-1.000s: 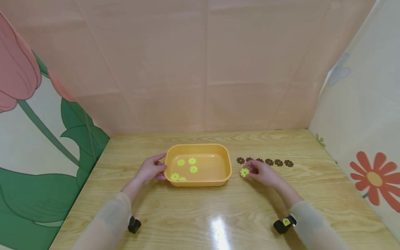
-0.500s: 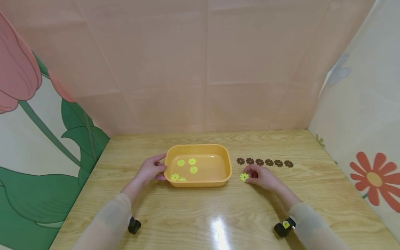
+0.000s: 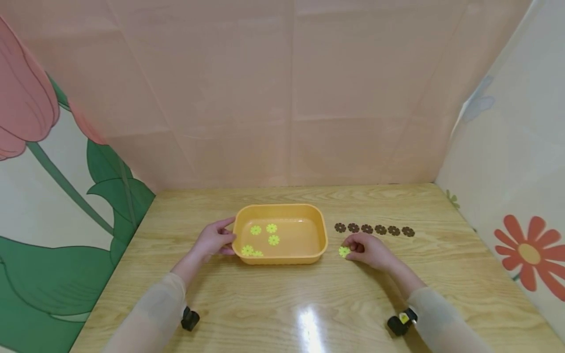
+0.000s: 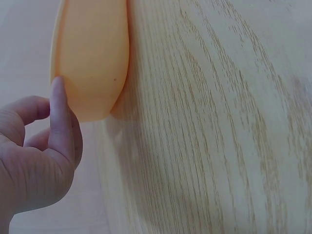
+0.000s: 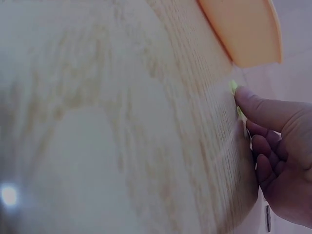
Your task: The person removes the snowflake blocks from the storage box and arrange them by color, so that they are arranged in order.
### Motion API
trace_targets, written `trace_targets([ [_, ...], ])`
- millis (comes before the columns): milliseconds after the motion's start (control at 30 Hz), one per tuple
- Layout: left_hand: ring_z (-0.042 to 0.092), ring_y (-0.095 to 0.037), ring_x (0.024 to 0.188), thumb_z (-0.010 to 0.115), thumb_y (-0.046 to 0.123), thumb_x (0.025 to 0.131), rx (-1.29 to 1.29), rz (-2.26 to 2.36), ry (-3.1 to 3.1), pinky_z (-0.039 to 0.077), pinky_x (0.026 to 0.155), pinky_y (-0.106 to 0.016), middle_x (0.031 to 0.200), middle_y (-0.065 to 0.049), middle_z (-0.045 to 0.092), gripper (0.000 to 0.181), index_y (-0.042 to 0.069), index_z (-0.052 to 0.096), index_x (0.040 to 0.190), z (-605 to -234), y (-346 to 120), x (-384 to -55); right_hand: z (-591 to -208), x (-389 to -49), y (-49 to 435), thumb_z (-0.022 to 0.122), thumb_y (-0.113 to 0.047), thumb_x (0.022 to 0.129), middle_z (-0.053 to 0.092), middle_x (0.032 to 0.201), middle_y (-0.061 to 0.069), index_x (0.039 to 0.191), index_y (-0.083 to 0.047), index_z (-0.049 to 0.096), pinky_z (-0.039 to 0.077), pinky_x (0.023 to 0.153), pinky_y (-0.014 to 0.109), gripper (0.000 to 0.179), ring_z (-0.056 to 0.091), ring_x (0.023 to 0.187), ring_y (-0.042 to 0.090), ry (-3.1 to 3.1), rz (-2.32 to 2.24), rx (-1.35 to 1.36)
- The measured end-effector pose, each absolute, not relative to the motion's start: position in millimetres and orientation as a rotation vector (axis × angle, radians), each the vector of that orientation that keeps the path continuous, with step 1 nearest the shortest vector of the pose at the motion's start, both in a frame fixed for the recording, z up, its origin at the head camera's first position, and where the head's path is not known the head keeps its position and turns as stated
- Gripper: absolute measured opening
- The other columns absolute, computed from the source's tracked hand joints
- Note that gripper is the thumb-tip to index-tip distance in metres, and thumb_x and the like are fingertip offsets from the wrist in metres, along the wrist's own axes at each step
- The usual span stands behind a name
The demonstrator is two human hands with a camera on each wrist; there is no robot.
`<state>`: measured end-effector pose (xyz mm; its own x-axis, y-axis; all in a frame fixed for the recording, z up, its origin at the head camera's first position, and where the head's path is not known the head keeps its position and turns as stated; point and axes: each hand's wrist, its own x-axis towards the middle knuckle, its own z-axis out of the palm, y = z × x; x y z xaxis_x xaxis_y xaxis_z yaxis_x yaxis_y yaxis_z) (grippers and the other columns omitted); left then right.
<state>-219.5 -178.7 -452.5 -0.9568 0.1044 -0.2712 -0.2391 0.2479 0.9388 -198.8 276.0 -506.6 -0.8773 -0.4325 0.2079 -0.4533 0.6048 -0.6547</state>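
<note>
At the left end of an orange plastic tub (image 3: 304, 242), my left hand (image 3: 212, 240) holds the rim, its thumb (image 4: 59, 112) against the end wall in the left wrist view. Several yellow flower-shaped discs (image 3: 273, 240) lie inside the tub, mostly toward its left side. Right of the tub, my right hand (image 3: 368, 251) pinches another yellow flower-shaped disc (image 3: 344, 252) between thumb and fingers, low over the table. In the right wrist view only slivers of this disc (image 5: 233, 87) show past the thumb. Just beyond that hand runs a row of brown flower-shaped discs (image 3: 380, 229).
Everything stands on a wood-grain table (image 3: 265, 304). A pink sheet (image 3: 282, 98) hangs behind its far edge. Printed panels rise at both sides, with green leaves (image 3: 39, 274) on the left and a red flower (image 3: 528, 252) on the right.
My right hand has drawn back from the brown row with the yellow disc, a little toward me and lower. All the brown discs now show. My left hand and the tub have stayed put.
</note>
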Motion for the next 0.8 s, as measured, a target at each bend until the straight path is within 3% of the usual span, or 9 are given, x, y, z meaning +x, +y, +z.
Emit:
trace_targets([
  [467,0.065,-0.023,0.067,0.062,-0.004,0.093,-0.116,1.792,2.225,0.065,0.062,-0.036,0.095,-0.014,0.055,0.061,0.007,0.043,0.150,-451.9,-178.1,-218.3,-473.7,-209.6,262.4,0.075,-0.005,0.087,0.058,0.083,-0.001,0.114,-0.001,0.068,0.051,0.062,0.023,0.027,0.053,0.075,0.016,-2.762,1.222,0.627],
  [800,0.064,-0.022,0.066,0.062,-0.005,0.092,-0.115,1.792,2.223,0.065,0.062,-0.036,0.095,-0.014,0.054,0.062,0.007,0.043,0.150,-451.9,-178.5,-218.8,-438.5,-223.0,209.3,0.078,-0.007,0.085,0.061,0.085,-0.003,0.110,-0.003,0.069,0.051,0.060,0.024,0.027,0.054,0.073,0.013,-2.650,1.187,0.887],
])
